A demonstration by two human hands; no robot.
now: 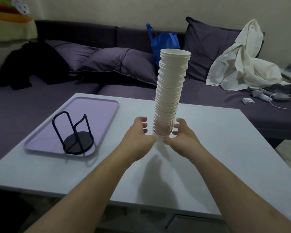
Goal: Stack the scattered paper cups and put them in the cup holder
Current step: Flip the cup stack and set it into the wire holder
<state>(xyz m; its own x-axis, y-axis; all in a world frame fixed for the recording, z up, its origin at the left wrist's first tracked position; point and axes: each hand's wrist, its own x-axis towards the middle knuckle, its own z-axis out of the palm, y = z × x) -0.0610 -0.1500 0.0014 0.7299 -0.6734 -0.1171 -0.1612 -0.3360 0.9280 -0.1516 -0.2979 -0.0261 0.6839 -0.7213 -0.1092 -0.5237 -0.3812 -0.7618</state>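
Tall stack of paper cups, held at its base over the white desk.

Stack white, nested mouth-up, leaning slightly to the right toward the top; gripped at the lowest cup between left hand and right hand, thumbs pinched against the bottom cup, other fingers loosely curled beside the lower rims; whether base touched desk or hung just above it, could not tell; shadow cast on desk beneath. Black wire cup holder stood upright and unfilled on lilac tray, left of the stack and well apart from it. Behind desk: purple sofa with cushions, blue bag, crumpled white cloth, dark garment at far left.
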